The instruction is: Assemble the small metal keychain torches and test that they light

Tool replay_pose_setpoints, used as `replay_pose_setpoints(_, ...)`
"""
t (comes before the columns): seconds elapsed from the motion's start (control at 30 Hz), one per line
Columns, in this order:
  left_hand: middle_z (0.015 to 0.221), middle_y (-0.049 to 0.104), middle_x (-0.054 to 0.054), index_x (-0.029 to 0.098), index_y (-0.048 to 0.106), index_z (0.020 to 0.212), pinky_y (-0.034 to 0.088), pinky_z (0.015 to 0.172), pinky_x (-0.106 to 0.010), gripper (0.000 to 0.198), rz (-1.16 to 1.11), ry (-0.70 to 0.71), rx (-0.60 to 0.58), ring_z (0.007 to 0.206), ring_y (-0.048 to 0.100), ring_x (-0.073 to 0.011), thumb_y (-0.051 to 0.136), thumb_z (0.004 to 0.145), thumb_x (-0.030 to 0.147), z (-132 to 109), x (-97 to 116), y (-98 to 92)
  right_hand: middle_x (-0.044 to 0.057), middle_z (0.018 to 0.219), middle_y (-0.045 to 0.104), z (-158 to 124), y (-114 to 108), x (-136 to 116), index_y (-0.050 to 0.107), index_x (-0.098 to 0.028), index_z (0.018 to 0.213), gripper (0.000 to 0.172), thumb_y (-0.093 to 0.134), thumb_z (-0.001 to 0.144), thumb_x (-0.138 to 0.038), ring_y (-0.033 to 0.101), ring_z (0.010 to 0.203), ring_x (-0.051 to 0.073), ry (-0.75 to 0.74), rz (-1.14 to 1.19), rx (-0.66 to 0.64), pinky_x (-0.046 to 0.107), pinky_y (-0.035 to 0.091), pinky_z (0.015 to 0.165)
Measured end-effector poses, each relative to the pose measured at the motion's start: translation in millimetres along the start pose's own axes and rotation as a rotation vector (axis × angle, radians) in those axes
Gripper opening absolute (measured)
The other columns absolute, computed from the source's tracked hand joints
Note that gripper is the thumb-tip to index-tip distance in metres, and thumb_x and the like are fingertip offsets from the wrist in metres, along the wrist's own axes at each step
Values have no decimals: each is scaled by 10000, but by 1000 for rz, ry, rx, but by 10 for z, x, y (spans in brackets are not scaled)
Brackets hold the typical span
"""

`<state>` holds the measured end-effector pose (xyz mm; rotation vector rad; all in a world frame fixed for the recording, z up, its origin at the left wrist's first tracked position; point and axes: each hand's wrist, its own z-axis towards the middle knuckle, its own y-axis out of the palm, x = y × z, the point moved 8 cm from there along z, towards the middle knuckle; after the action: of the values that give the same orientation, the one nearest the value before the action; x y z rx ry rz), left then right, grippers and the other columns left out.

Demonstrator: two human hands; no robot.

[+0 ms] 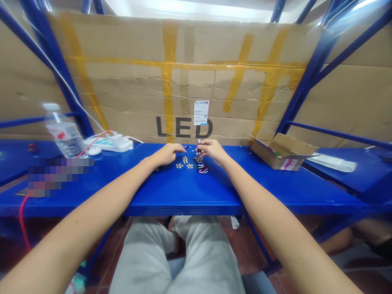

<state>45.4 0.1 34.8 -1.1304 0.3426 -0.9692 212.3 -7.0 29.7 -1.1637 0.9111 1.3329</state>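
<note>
My right hand (213,151) is closed in a pinch on a small dark cylinder (199,148) with a pale top, held upright just above the blue table. Opposite it, my left hand (168,154) has its forefinger stretched out and its thumb apart, with nothing visible between them. A small blue and white piece (185,147) lies just past that fingertip. Between the hands are clusters of small round metal pieces (185,160). A small dark pile (198,159) sits below my right hand, and nearer me lie purple, green and white small pieces (202,168). Some dark things beside my left wrist are mostly hidden.
At the right stands an open cardboard box (284,153), beside a white packet (335,162). A plastic bottle (65,132) and a white power strip (113,143) with cables are at the left. A large cardboard sheet (131,94) walls the back of the blue table (190,196).
</note>
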Motion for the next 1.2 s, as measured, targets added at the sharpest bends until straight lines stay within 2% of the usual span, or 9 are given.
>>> replay_pose_setpoints(0.1,1285,702,-49,170,737,1163,422,1118,-309,610,30,11,-129,1242,609,-178,392,711,-52,-36,-65,139,52,699,669,-10,47,-11,640,-123,726,139,603,850,-71,650,597,123,-14,-24,-42,211,518,516)
replay_pose_setpoints(0.27,1324,684,-25,202,725,1226,402,1131,-303,636,105,-14,-220,1279,590,-184,419,721,-35,-3,-47,271,46,681,661,-15,94,14,634,-127,725,121,632,840,-89,643,584,123,-13,-41,-66,214,524,514)
replay_pose_setpoints(0.43,1365,651,27,282,710,1264,360,1149,-298,595,227,-104,-262,1320,559,-190,463,781,38,-31,-174,228,50,670,662,-9,90,16,644,-126,725,131,618,845,-78,644,592,126,-7,-61,-67,216,529,527)
replay_pose_setpoints(0.6,1432,594,27,282,662,1332,326,1168,-298,622,264,-191,-313,1373,510,-200,471,782,64,-114,-323,167,53,679,663,-21,80,1,646,-123,727,153,590,860,-71,642,588,123,-3,-69,-63,214,520,525)
replay_pose_setpoints(0.7,1474,552,40,310,590,1408,335,1159,-286,698,217,-206,-329,1380,502,-185,446,779,45,-138,-311,182,49,673,661,-19,85,7,644,-124,726,143,604,855,-78,638,584,122,-1,-71,-71,214,519,526)
replay_pose_setpoints(0.83,1540,467,63,367,490,1478,320,1179,-330,782,176,-191,-367,1419,457,-194,434,776,26,-147,-232,262,46,677,665,-14,92,21,646,-126,742,108,631,843,-89,630,578,117,2,-71,-81,216,524,534)
replay_pose_setpoints(0.97,1481,544,31,324,588,1407,370,1147,-331,738,126,-196,-340,1376,509,-215,447,752,13,-130,-222,257,55,697,672,-20,97,17,643,-125,742,104,632,841,-97,631,580,120,-3,-73,-91,226,529,542)
replay_pose_setpoints(1.1,1308,693,-32,249,738,1211,464,1031,-295,630,102,-216,-280,1203,640,-228,463,702,-1,-114,-305,152,58,695,679,-33,112,4,639,-133,728,105,673,828,-130,639,591,126,-6,-82,-111,226,528,549)
replay_pose_setpoints(1.2,1198,745,-62,213,778,1098,482,981,-292,547,88,-227,-252,1116,671,-226,477,690,7,-118,-350,78,58,699,683,-38,116,4,641,-133,717,114,679,825,-136,639,590,122,1,-97,-110,225,531,551)
